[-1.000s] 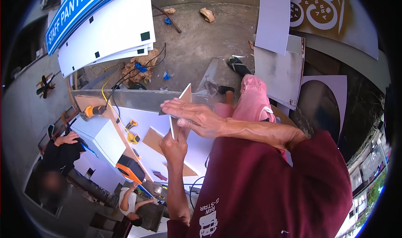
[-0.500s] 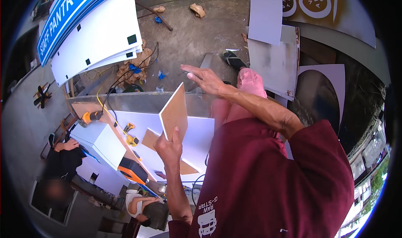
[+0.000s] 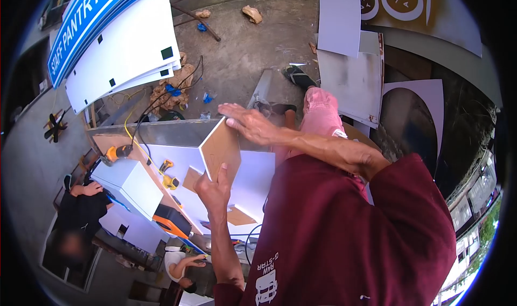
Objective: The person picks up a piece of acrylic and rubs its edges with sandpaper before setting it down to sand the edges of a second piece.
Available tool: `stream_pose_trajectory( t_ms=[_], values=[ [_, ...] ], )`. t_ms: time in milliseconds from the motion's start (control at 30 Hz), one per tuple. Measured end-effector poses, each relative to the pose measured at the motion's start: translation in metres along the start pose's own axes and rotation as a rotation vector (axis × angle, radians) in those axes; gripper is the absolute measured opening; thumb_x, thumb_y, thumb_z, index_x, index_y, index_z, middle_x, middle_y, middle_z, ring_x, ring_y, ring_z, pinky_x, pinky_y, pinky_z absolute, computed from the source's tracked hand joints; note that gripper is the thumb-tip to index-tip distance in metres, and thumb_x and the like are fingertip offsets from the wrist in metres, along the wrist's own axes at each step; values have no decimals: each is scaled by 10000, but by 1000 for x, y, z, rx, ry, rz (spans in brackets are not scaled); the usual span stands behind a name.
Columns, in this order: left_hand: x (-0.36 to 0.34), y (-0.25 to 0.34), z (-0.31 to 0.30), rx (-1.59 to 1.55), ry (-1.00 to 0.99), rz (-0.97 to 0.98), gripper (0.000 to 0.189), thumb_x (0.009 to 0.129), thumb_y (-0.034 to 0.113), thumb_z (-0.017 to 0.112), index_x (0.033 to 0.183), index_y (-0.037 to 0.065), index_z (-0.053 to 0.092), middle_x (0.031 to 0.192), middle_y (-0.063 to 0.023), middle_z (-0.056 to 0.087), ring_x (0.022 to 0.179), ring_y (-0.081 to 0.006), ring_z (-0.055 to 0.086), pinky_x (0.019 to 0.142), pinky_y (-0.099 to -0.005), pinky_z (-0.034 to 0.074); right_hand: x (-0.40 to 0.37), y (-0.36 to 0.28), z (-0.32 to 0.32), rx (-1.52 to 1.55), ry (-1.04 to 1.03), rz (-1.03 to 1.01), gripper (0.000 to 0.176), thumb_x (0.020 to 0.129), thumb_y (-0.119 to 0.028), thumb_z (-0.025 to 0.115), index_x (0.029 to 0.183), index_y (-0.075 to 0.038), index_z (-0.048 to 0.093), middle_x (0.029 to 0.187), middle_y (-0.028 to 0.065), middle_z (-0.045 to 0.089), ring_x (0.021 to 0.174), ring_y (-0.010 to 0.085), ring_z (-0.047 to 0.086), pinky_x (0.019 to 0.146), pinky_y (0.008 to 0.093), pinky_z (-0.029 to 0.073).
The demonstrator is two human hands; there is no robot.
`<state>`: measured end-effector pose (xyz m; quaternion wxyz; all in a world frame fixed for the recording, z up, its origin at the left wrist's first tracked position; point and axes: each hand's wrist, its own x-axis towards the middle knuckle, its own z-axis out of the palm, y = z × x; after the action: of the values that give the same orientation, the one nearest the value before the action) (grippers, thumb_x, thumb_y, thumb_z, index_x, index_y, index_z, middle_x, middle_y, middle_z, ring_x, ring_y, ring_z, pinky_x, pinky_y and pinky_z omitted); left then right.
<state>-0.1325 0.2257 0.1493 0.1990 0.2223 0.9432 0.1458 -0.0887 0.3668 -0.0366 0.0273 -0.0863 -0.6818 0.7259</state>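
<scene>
A small rectangular board (image 3: pixel 222 147), brown on its face with a white edge, stands tilted in front of me. My left hand (image 3: pixel 214 190) is closed on its lower end, thumb pressed on the brown face. At the upper edge of the board my right hand (image 3: pixel 252 125) lies with fingers stretched out and thumb near the corner. It seems to touch that edge; whether anything small is under the fingers I cannot see. Behind the board is a white panel (image 3: pixel 258 171) on the bench, with brown pieces (image 3: pixel 240 216) on it.
Yellow power tools (image 3: pixel 170 181) and an orange-and-black case (image 3: pixel 171 221) lie along the bench. A cordless tool (image 3: pixel 117 152) rests near a white box (image 3: pixel 129 185). Sign panels (image 3: pixel 126 50) are stacked upper left. Two other people, one in black (image 3: pixel 81 211), are at lower left.
My right hand has come down and left to the board's upper edge. The board, still in my left hand, has dropped slightly and turned to show more of its brown face.
</scene>
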Motion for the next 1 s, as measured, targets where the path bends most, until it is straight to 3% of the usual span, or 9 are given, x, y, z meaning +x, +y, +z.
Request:
stream_pose_trajectory(
  t_ms=[100,267,300,433,533,567,700,933,1000],
  values=[
    [-5,-4,-3,-17,-8,-9,196,867,92,752,953,-83,737,795,-226,732,679,-380,724,608,-426,541,-4,-33,-8,78,-21,-43,525,1093,-359,375,1471,-3,456,1549,172,443,1480,341,346,1256,438,242],
    [1,-1,-3,-44,22,-38,190,870,90,751,955,-80,739,792,-218,734,678,-364,727,608,-416,540,10,16,-9,23,-63,68,514,1091,-367,379,1431,-2,502,1527,163,474,1467,348,364,1238,451,281],
    [1,-2,-2,-55,23,-25,199,874,101,752,951,-81,736,774,-222,727,671,-373,722,610,-422,539,9,-12,-13,-3,-77,89,504,1095,-358,373,1438,-11,499,1510,156,496,1449,339,398,1234,452,294],
    [-2,1,-7,-15,-17,-38,202,875,110,753,935,-82,734,754,-232,715,665,-389,715,614,-437,537,7,-75,-15,140,-99,-178,518,1095,-383,361,1414,-10,526,1488,157,521,1435,352,415,1196,455,356],
    [4,1,-1,-16,0,-25,199,876,110,750,921,-83,731,747,-238,709,668,-400,712,613,-444,535,12,10,-21,30,-106,69,525,1093,-394,364,1422,-15,517,1489,156,521,1435,355,416,1199,440,350],
    [1,3,-4,-11,-1,-19,197,877,109,748,918,-83,730,748,-240,708,671,-402,712,613,-444,536,17,1,-37,102,-252,383,522,1093,-385,367,1426,-7,507,1493,165,513,1434,361,415,1198,429,352],
    [0,-1,-2,-15,8,9,199,877,107,746,918,-87,726,757,-246,708,681,-411,712,616,-447,537,3,-42,-4,42,-10,-62,520,1095,-390,356,1434,-25,506,1502,167,501,1444,346,405,1224,459,303],
    [0,-1,-1,-48,24,2,208,886,123,731,901,-84,715,740,-246,696,682,-425,703,613,-454,536,13,-37,-19,32,-101,32,518,1090,-397,371,1434,-35,511,1483,167,518,1422,350,436,1226,468,306],
    [-1,2,-1,-20,-3,-8,200,886,119,727,893,-81,712,735,-247,693,683,-427,702,613,-454,536,5,-87,-10,80,-61,-135,487,1082,-349,403,1392,3,533,1456,188,533,1405,373,448,1218,464,325]
  ],
)
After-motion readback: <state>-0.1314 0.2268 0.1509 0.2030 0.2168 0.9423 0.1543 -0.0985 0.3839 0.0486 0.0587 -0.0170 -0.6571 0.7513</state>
